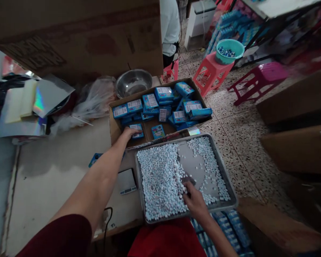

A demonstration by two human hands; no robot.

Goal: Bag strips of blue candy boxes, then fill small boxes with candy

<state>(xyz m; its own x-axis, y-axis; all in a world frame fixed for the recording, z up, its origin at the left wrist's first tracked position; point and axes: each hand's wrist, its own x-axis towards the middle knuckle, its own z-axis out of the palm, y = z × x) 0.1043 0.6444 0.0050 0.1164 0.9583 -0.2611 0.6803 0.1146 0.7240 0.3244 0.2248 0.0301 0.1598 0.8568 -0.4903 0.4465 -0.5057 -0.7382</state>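
Near the left end of an open carton (113,130), close to its near wall, a small blue box (136,129) lies directly under the person's left hand (130,133). The hand comes at it from the left and near side, the thumb reaching rightward across the lower part of its printed face. The box's longer side seems to run left to right, roughly along the thumb, though the hand covers part of it. The left fingers touch the box, but I cannot tell whether they have closed around it. Just to the right, a second box (157,131) lies face up, apart from the first; more blue boxes are heaped behind them.

Towards the body, a metal tray (194,164) of pale pellets (160,178) sits against the carton's near side. The right hand (196,200) is the nearer one to the pellets: its fingers are bent inward at the right edge of the main heap, which lies to their left. A dark shape just beyond them is too blurred to name, so what they hold is unclear.

Left of the tray, a small scale (126,181) rests on the desk (61,160).
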